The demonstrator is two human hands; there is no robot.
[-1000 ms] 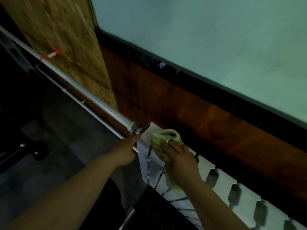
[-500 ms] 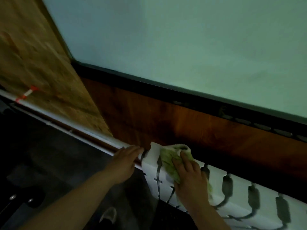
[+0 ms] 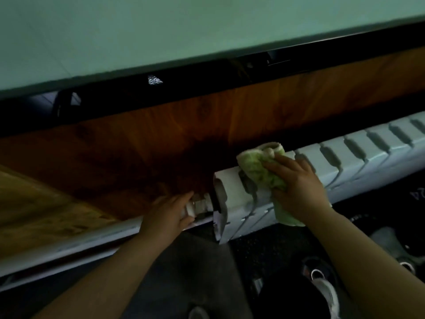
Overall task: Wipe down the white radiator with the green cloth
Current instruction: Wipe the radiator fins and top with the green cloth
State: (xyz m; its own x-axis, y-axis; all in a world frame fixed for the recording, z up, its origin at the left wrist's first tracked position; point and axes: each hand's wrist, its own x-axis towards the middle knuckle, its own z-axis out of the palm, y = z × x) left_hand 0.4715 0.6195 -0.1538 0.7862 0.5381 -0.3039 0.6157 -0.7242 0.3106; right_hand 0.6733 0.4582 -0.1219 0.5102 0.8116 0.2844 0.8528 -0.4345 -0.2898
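Observation:
The white radiator [image 3: 358, 157] runs low along the wall from the middle to the right edge. A bunched green cloth [image 3: 257, 166] lies over its top near the left end, and one end hangs down the front. My right hand [image 3: 299, 187] presses the cloth onto the radiator top with its fingers laid fairly flat. My left hand [image 3: 167, 215] grips the white pipe fitting [image 3: 200, 206] at the radiator's left end, thumb above and fingers below.
A white pipe [image 3: 80, 240] leads left from the fitting along the wall base. Behind it are a dark wood panel [image 3: 161, 143], a chipboard sheet [image 3: 34, 203] and a pale green wall [image 3: 184, 31]. Shoes [image 3: 326, 293] stand on the dark floor at the lower right.
My right hand has slid the cloth a little to the right along the radiator top. My left hand has closed round the pipe fitting. The view has swung to the right.

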